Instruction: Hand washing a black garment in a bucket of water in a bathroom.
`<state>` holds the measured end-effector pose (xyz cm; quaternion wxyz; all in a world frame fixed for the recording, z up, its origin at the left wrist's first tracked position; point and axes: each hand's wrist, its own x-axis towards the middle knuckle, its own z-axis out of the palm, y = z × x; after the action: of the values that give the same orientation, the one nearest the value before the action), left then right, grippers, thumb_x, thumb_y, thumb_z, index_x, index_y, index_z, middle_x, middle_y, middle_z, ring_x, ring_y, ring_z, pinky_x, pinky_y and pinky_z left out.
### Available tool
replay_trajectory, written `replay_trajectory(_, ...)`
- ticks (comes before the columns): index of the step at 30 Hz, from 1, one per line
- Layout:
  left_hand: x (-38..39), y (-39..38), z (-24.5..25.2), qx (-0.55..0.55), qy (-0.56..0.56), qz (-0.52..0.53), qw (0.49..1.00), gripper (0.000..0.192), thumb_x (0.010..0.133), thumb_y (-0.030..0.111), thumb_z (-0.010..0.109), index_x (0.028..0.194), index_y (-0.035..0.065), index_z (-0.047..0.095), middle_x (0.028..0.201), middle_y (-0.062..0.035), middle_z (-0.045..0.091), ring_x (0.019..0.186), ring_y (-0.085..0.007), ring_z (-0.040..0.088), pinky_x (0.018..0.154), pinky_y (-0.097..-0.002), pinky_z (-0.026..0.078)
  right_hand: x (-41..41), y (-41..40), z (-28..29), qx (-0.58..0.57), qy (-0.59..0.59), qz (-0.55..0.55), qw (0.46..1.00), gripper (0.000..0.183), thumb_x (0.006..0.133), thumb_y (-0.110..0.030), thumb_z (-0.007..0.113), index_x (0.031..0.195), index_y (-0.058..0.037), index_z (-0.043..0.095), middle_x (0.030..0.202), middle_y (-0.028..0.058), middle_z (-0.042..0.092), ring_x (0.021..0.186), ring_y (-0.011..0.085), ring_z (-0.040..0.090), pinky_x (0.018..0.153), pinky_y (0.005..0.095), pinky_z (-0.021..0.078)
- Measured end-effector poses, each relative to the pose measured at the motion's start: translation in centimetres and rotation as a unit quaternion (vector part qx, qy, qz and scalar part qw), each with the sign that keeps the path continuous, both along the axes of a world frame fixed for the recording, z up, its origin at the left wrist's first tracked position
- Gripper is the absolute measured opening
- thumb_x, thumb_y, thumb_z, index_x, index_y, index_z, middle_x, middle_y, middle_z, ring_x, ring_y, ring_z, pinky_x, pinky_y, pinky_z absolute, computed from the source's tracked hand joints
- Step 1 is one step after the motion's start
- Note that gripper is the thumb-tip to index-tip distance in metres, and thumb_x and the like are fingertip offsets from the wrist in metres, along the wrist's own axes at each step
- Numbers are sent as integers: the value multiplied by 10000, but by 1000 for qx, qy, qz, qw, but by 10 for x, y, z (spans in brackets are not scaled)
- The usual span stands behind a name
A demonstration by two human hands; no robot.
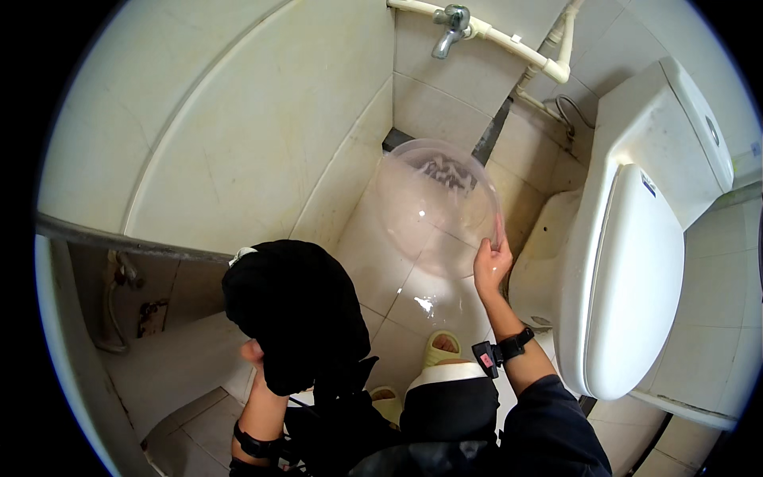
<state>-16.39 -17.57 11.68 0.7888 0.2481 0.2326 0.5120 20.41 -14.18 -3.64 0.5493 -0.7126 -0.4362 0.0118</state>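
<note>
My right hand [493,262] grips the rim of a translucent plastic basin [441,220], which is tilted above the tiled floor with water running out near its far side. In my left hand [253,353] is a bunched black cloth garment [295,304], with a bit of white at its upper edge; the cloth hides most of the fingers. The garment hangs at the left, apart from the basin. Each wrist wears a black strap.
A white toilet [635,280] with its lid down stands at the right. A metal tap [453,30] on a cream pipe [518,45] is fixed above the far corner. At the left rises a pale panel [238,131]. Wet floor tiles [426,304] lie before my slippers [442,349].
</note>
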Motion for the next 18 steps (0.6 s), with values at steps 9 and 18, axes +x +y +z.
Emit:
replay_trajectory(9, 4, -10, 5, -24, 9, -14, 1000, 882, 699, 564, 676, 1395, 117, 370, 1410, -99, 396, 1270, -318, 395, 1076, -475, 315, -26, 2, -86, -168, 565, -77, 804, 507, 883, -130, 520, 1376, -75, 412, 929, 81, 622, 463, 78, 380, 412, 247, 308)
replay_trajectory(18, 9, -11, 16, -55, 9, 4, 998, 827, 682, 466, 687, 1369, 102, 408, 1374, -99, 443, 1242, -314, 432, 1074, -455, 324, -8, 38, -88, -261, 115, -220, 933, 461, 827, -250, 666, 1193, -35, 489, 1065, 132, 601, 860, 202, 597, 791, 304, 466)
